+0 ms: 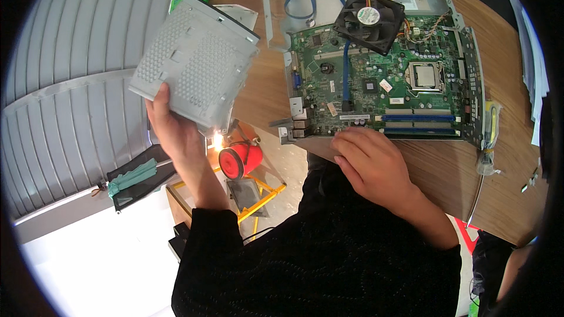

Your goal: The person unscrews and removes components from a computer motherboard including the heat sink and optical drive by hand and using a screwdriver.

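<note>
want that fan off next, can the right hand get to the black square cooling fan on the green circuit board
Probably yes: the right hand rests empty at the green circuit board's near edge, and nothing covers the black square cooling fan at the far side.

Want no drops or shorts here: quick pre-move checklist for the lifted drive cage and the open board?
1. Left hand grip on the grey perforated drive cage: ok, fingers wrap its lower edge.
2. Cage clear of the green motherboard: ok, held apart, off to its left.
3. Right hand steadying the chassis: ok, resting at the board's near edge.
4. Black fan seated: not ok, lying tilted on the board.
5. Blue cable unplugged: cannot tell.
6. Set-down spot for the cage: cannot tell.
</note>
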### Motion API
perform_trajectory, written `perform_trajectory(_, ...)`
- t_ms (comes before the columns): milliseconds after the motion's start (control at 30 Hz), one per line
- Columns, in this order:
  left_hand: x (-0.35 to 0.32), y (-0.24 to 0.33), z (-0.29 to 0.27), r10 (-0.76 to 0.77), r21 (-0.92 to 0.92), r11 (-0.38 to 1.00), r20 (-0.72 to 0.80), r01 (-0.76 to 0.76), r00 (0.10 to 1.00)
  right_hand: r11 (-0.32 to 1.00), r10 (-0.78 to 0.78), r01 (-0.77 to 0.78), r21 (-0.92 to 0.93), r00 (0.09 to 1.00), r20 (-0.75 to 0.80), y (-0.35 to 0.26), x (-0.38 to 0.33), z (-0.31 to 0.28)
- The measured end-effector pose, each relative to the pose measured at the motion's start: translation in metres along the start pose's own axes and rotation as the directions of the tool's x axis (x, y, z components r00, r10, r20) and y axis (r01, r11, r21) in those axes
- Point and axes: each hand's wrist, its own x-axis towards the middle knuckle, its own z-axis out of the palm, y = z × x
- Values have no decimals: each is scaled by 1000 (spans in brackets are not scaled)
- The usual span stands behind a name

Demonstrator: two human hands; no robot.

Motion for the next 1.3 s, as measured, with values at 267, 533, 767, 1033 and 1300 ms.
perform_trajectory(267,4,-13,31,200,194,961,-1,-196,980,986,-62,68,-149,997,43,17,-19,5)
perform_trajectory(533,-3,-14,29,172,189,968,-11,-166,985,931,-131,149,-333,988,76,18,-18,5)
perform_trajectory(767,-24,-19,13,100,86,992,-28,-97,995,894,-82,95,-438,995,49,12,-9,22)
perform_trajectory(1033,-52,-26,-34,51,-51,997,-93,-56,994,852,-154,171,-495,985,75,8,3,27)
perform_trajectory(1300,-73,-39,-87,63,-88,993,-102,-72,993,800,-167,259,-541,963,212,-49,7,-25)
